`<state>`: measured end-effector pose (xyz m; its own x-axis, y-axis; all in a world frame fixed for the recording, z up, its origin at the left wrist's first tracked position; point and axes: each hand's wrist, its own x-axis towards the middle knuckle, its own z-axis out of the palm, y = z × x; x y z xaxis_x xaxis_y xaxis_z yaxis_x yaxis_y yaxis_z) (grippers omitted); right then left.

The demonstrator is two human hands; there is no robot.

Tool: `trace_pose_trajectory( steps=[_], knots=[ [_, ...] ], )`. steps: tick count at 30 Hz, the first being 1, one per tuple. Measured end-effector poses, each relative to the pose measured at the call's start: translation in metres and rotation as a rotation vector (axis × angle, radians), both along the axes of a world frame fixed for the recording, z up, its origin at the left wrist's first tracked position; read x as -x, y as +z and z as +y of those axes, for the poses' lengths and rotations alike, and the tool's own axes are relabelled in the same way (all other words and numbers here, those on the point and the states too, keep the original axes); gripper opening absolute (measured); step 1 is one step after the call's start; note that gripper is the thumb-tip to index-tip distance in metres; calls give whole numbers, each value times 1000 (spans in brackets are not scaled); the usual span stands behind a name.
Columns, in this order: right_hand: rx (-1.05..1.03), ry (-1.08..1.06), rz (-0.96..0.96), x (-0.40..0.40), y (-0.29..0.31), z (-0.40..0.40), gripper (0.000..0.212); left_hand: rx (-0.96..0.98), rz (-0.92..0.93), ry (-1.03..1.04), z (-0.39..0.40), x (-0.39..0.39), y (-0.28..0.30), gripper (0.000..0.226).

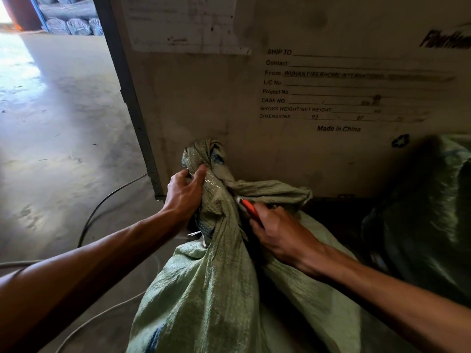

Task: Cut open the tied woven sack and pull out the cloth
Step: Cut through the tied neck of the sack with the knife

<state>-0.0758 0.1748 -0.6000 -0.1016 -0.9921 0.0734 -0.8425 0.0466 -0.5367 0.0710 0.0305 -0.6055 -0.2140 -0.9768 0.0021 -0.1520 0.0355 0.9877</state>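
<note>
Head view: you look down at a green woven sack [214, 289] standing on the floor, centre near, leaning against a big crate.
Sack: pale green, woven plastic, neck twisted into a tied knot [206, 159] at the top, knot right against the crate face.
Your left hand [184, 193]: fingers curled and clamped on the sack neck just under the knot, thumb up on the knot's front.
Your right hand [276, 231]: fingers wrapped tight round an orange-handled cutter [248, 207], to the right of the neck.
Cutter: tip touching the sack fabric just below the knot; blade itself too small to make out.
Cloth: only a bit of blue-white fabric [204, 229] showing in a gap under your left wrist; can't tell if that is it.
Crate [305, 154]: tall beige panel filling far centre and right, printed "SHIP TO", "CASE NO", "Made in China", paper label taped at the top, metal edging down its left corner.
Floor [51, 149]: bare grey concrete, dusty, bright daylight patch far left.
Cables [102, 202]: one dark, one pale, running over the floor on the left.
Second sack [428, 217]: another green woven one, right, in shadow.
Far left: rolled grey bundles [74, 26] stacked by a doorway.
</note>
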Motion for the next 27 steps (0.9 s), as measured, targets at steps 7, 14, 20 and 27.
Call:
trace_pose_trajectory(
  steps=[7,14,20,27],
  knots=[
    [297,-98,-276,7,16,11,14,-51,119,-98,-2,1,17,36],
    [372,-134,-324,12,35,-19,37,137,57,-281,36,18,23,35],
    [318,-176,-462,30,40,-23,27,198,-8,-322,41,10,27,56],
    [332,-214,-710,18,44,-20,37,2,114,-325,56,23,37,28]
  ],
)
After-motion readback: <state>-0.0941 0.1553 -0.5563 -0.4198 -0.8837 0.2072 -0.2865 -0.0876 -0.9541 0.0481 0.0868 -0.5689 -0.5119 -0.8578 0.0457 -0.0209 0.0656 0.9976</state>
